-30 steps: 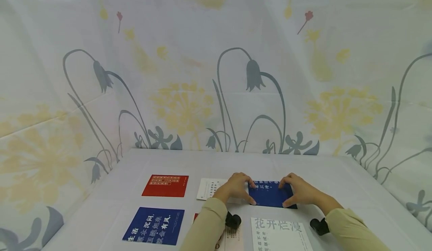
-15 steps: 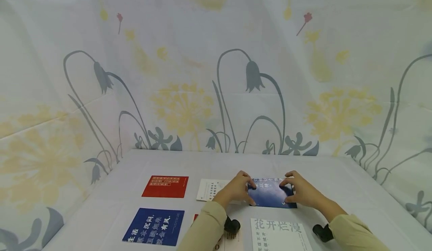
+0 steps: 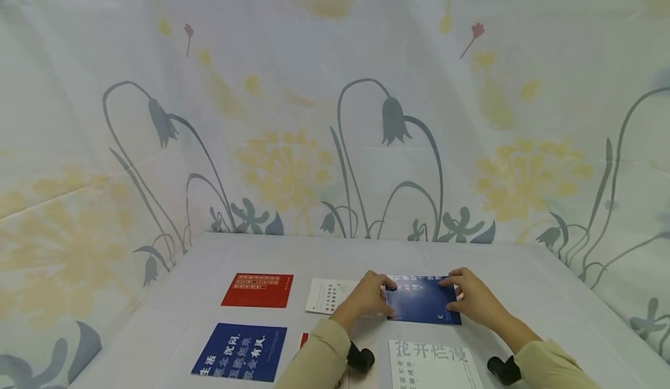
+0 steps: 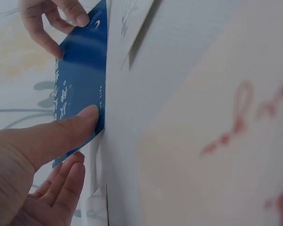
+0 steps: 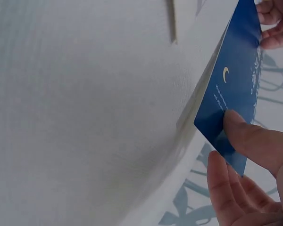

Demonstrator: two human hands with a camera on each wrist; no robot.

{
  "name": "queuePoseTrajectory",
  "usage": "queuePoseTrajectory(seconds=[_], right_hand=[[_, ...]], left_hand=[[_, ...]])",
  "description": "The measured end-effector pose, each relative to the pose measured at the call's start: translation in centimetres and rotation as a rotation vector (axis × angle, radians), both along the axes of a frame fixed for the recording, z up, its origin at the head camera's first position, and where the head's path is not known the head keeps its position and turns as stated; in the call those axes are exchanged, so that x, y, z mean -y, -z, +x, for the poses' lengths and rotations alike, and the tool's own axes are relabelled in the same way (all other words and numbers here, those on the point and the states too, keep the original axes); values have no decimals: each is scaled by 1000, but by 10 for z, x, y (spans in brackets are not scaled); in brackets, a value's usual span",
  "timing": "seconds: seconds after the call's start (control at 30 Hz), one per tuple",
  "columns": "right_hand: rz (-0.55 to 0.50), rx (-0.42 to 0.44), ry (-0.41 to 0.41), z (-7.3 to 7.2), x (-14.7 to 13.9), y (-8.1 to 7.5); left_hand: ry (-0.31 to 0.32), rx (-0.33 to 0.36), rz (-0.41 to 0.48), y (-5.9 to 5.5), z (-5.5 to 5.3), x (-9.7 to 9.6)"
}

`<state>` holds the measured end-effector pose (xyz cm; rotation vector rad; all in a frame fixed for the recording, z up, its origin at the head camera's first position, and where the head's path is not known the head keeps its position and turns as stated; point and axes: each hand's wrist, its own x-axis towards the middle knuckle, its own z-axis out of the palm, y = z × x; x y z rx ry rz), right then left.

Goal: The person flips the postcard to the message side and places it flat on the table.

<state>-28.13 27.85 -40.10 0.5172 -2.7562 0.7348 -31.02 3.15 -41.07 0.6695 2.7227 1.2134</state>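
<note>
Left hand (image 3: 366, 297) and right hand (image 3: 473, 299) pinch opposite ends of the blue card (image 3: 423, 302), thumbs on its face, apparently steadying it flat against the table (image 3: 523, 296).

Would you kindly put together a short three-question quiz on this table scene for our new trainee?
1. True or false: both hands hold the dark blue card.
2. Which card lies farthest left in the far row? A) red card B) white card C) green card
3. Fill in: the left hand grips the blue card's ____ edge.

Key: 1 true; 2 A; 3 left.
</note>
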Motion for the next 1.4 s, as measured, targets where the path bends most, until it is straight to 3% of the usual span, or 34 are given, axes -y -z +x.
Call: queuePoseTrajectory(seconds=[0.27,0.43,0.7,0.9,1.03,1.27,1.4], right_hand=[[-47,11,77,2,-4,-1],[-80,18,77,1,-4,-4],[-164,-55,86,4,-2,-7],[-218,-48,119,4,-2,-11],[-247,-22,153,4,-1,-13],[-295,-46,202,7,-2,-16],[-326,-44,204,7,-3,-17]], left_hand=[[-35,-57,65,3,-3,-4],[-50,-39,148,5,-6,-3],[-96,34,376,7,-4,-2],[-181,2,510,7,-5,-5],[-229,32,600,10,-8,-7],[-237,47,657,6,-6,-6],[-228,31,641,5,-5,-4]])
